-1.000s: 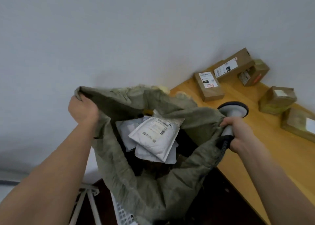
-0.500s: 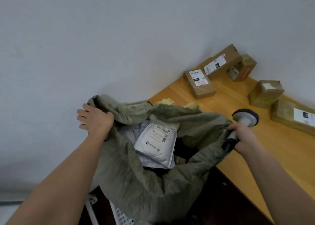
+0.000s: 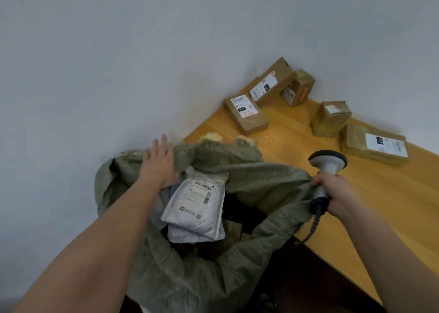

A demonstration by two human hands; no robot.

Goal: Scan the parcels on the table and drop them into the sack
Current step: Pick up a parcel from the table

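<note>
An olive-green sack (image 3: 249,182) hangs open at the table's near left corner. White mailer parcels (image 3: 197,203) lie inside it, the top one label up. My left hand (image 3: 159,163) hovers over the sack's far left rim, fingers straight and spread. My right hand (image 3: 337,194) grips the handle of a white and black barcode scanner (image 3: 327,162) and pinches the sack's right rim against it. Several brown cardboard parcels stand on the wooden table (image 3: 356,194): a flat labelled one (image 3: 245,113), a long one (image 3: 270,84), a small one (image 3: 298,88), a taped one (image 3: 330,118) and a wide one (image 3: 374,144).
A plain grey wall runs behind the sack and table. The scanner's coiled cable (image 3: 313,227) drops over the table's front edge. Below the table the space is dark, with a white basket edge (image 3: 145,309) under the sack.
My left hand has let go of the sack's left rim and opened, moving right toward the table. The sack's mouth has sagged lower. My right hand keeps the scanner and rim.
</note>
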